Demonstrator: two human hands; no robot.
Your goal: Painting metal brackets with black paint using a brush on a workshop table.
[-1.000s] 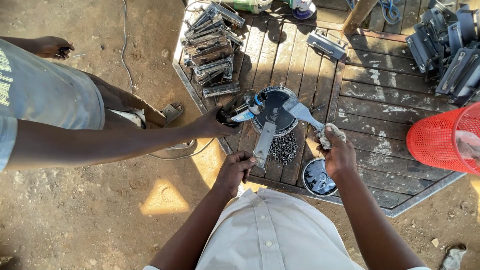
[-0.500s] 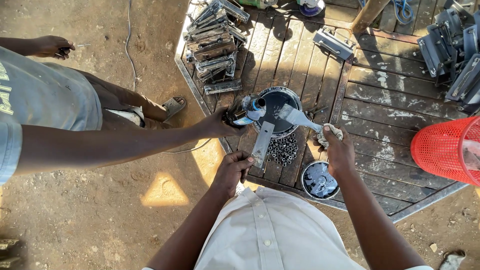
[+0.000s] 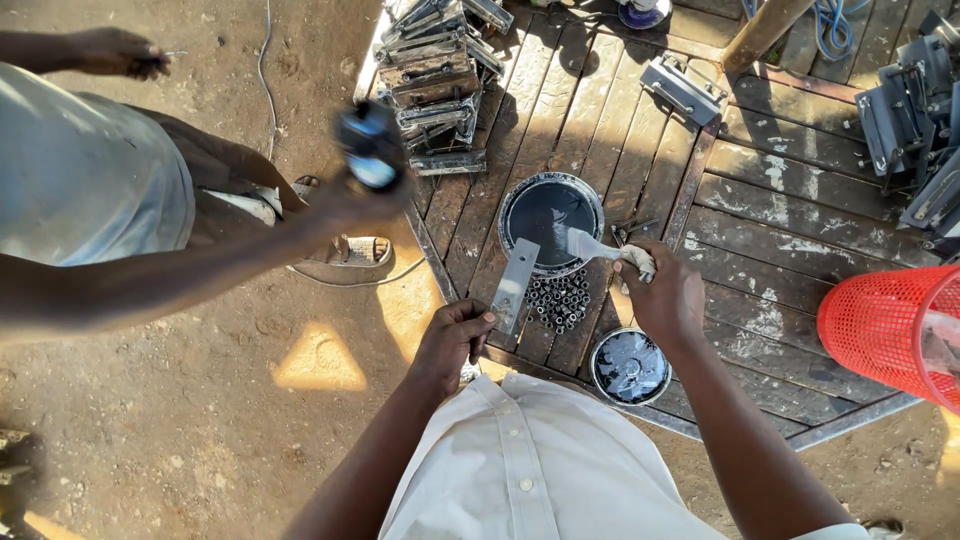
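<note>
Bare sandy ground (image 3: 200,430) meets a slatted wooden platform (image 3: 780,250), seen from above the worker's white shirt (image 3: 540,470). Nearest the body, a round lid (image 3: 628,366) smeared with dark paint lies flat on the planks, apparently set aside so that the tin stays open. Left hand (image 3: 452,340): fingers closed on the near end of a flat metal strip (image 3: 514,285), which slants away toward the paint, probably so that its bare face is offered to the brush. Right hand (image 3: 668,298): closed around the rag-wrapped handle of a paintbrush (image 3: 590,246), whose bristles rest at the rim of the open paint tin (image 3: 550,222); the wrap likely keeps paint off the palm. Between strip and right hand, just in front of the tin, lies a heap of small dark cylindrical parts (image 3: 558,298), within easy reach. Left of the platform, a co-worker's arm (image 3: 180,280) extends across the sand, its hand (image 3: 350,205) lifting a blurred dark object (image 3: 370,150); what it is cannot be told. Farther off stand a stack of grey metal brackets (image 3: 435,80), one separate bracket (image 3: 682,90), more grey fittings (image 3: 915,130) at the far right, and a red mesh basket (image 3: 885,330) at the platform's edge.
</note>
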